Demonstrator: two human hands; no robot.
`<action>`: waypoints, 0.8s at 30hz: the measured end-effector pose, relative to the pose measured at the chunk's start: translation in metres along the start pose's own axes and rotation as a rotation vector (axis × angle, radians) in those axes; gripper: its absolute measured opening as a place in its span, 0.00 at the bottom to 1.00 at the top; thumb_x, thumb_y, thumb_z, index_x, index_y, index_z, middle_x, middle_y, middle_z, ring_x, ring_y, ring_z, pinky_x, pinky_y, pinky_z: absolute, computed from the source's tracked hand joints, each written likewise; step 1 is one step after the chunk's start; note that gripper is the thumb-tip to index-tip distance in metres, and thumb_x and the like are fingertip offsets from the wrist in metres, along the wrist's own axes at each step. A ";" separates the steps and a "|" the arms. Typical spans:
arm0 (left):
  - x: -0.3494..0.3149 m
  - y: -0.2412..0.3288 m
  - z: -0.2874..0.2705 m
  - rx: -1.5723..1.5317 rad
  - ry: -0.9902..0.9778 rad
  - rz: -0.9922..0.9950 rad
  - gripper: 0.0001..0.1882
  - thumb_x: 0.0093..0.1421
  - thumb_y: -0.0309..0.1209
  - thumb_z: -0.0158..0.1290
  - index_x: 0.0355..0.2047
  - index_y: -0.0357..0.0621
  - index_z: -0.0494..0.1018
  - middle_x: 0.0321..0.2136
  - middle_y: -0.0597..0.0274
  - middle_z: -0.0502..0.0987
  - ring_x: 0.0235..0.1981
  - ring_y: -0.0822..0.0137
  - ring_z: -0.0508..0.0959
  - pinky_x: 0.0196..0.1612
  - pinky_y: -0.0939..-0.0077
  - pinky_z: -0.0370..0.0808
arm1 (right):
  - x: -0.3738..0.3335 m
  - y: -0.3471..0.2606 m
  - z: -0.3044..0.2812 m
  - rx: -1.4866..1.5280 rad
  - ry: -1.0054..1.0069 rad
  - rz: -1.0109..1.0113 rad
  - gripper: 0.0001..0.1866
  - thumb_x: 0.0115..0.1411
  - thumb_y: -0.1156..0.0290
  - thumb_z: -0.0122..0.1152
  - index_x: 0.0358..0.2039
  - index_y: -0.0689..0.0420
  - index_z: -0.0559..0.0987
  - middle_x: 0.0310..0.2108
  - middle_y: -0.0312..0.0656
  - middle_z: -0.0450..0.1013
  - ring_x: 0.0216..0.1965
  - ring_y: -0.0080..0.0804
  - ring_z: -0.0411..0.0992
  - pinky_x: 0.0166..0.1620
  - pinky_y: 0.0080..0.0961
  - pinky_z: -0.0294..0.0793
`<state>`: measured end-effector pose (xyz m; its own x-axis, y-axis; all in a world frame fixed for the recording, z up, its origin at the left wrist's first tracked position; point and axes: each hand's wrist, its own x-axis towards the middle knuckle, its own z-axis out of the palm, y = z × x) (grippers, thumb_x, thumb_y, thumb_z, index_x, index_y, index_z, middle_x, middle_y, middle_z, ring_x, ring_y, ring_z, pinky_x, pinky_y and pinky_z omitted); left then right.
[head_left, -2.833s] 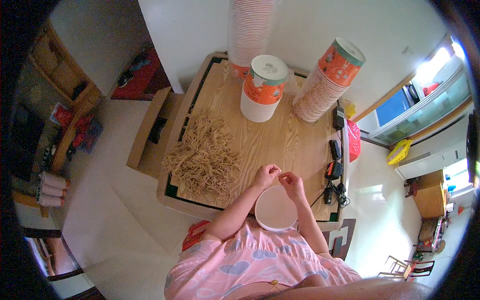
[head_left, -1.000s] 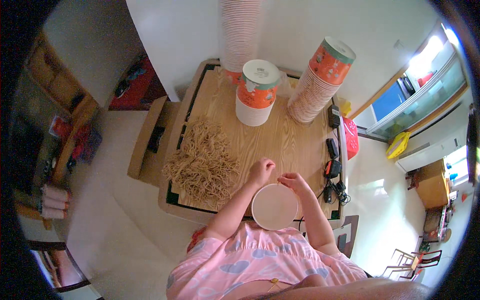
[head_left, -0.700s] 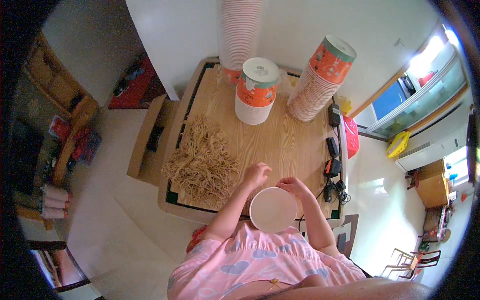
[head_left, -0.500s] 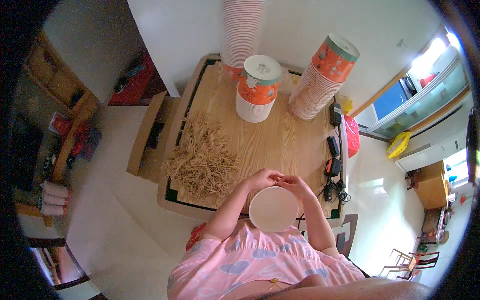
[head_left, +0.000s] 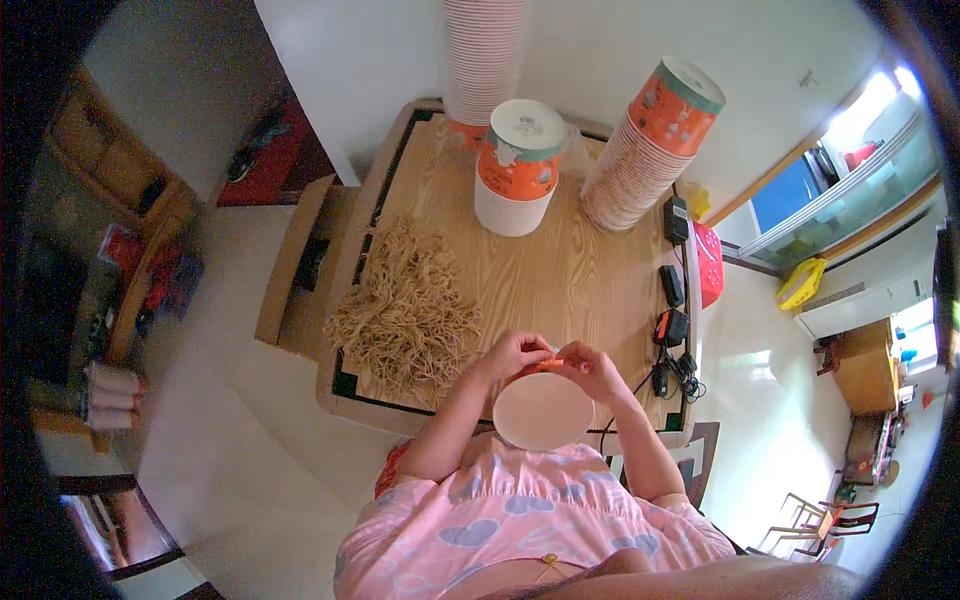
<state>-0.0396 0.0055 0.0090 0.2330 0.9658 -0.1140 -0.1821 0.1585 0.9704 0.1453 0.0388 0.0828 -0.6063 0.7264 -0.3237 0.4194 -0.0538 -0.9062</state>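
Observation:
A round paper bucket (head_left: 543, 412) tilts toward me at the table's near edge, its pale inside showing and a strip of orange wall on its far side. My left hand (head_left: 518, 354) is closed in a pinch at that far wall. Beside it my right hand (head_left: 592, 372) is closed too, fingertips bent at the orange wall. Whatever lies between the fingertips is too small to make out. Left of my hands lies a tangled heap of tan cords (head_left: 405, 310). Beyond them an upside-down stack of orange and white paper buckets (head_left: 516, 185) stands on the wooden table (head_left: 550, 290).
A tall leaning bucket stack (head_left: 655, 145) and another tall stack (head_left: 483, 65) stand at the back. Black adapters with cables (head_left: 670, 325) lie along the right edge. A cardboard box (head_left: 290, 280) is left of the table, a red basket (head_left: 708, 265) right of it.
My hands have drawn slightly apart at the bucket's far wall, showing more orange. The bucket has shifted slightly away from me and tilted. The view has moved a little.

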 end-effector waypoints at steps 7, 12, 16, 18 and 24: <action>-0.008 -0.012 0.000 -0.057 0.004 -0.045 0.05 0.50 0.27 0.55 0.26 0.39 0.74 0.24 0.66 0.75 0.27 0.76 0.73 0.33 0.80 0.70 | -0.022 -0.021 0.004 -0.335 -0.015 -0.300 0.14 0.44 0.72 0.63 0.31 0.59 0.70 0.29 0.41 0.68 0.32 0.37 0.68 0.35 0.30 0.68; -0.014 -0.013 -0.002 -0.044 -0.018 -0.036 0.05 0.50 0.25 0.54 0.28 0.38 0.75 0.24 0.66 0.76 0.27 0.78 0.73 0.33 0.83 0.70 | -0.029 -0.016 0.010 -0.430 0.032 -0.311 0.12 0.45 0.75 0.59 0.32 0.58 0.70 0.31 0.46 0.67 0.36 0.47 0.66 0.38 0.36 0.68; -0.015 -0.003 0.001 -0.051 -0.034 -0.070 0.05 0.50 0.25 0.54 0.28 0.38 0.75 0.25 0.66 0.76 0.27 0.78 0.73 0.33 0.83 0.70 | -0.031 -0.019 0.013 -0.521 0.081 -0.389 0.11 0.47 0.74 0.57 0.33 0.57 0.70 0.31 0.46 0.67 0.36 0.47 0.65 0.38 0.37 0.68; -0.015 -0.001 0.001 -0.134 -0.058 -0.049 0.06 0.50 0.25 0.55 0.29 0.38 0.75 0.25 0.66 0.76 0.27 0.78 0.73 0.33 0.84 0.70 | -0.032 -0.021 0.013 -0.530 0.091 -0.416 0.11 0.47 0.74 0.56 0.33 0.57 0.71 0.31 0.46 0.66 0.36 0.47 0.65 0.38 0.37 0.68; -0.018 0.015 -0.009 -0.107 -0.189 0.001 0.06 0.48 0.27 0.57 0.27 0.38 0.76 0.24 0.66 0.75 0.28 0.77 0.73 0.33 0.82 0.69 | -0.031 -0.022 0.011 -0.544 0.087 -0.489 0.11 0.46 0.75 0.56 0.33 0.57 0.71 0.31 0.46 0.67 0.35 0.47 0.66 0.37 0.36 0.68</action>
<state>-0.0548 -0.0079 0.0240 0.4054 0.9121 -0.0613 -0.2807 0.1880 0.9412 0.1476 0.0100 0.1102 -0.7634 0.6334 0.1266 0.4042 0.6213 -0.6713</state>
